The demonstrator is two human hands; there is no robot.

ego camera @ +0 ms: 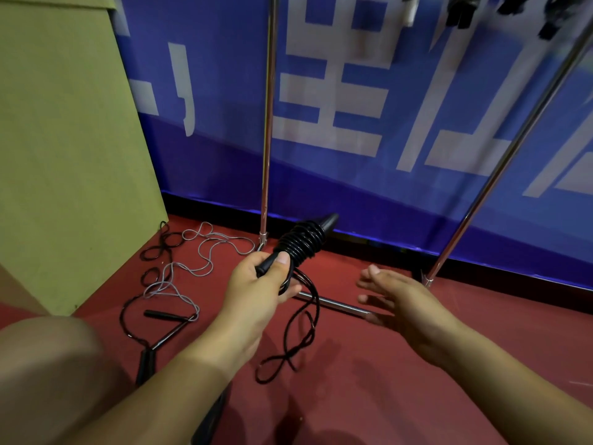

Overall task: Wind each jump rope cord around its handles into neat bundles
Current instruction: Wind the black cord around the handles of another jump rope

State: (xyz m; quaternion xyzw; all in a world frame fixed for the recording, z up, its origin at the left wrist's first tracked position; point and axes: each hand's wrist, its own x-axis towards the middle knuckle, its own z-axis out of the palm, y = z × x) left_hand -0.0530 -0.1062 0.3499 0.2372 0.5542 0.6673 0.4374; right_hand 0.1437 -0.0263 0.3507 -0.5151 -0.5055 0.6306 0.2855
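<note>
left hand [260, 284] around wound handles [300, 244]

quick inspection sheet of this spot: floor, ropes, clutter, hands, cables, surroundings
surface: red floor, ropes lying on it
job's things: black rope bundle partly wound on its handles, loose tail trailing to the floor; grey rope and another black rope unwound at left
clutter: nothing seen
grippers: left hand grips the bundle's handles; right hand open, holding nothing
cables: nothing seen besides the ropes
surroundings: blue banner, metal rack poles, yellow-green box at left
</note>
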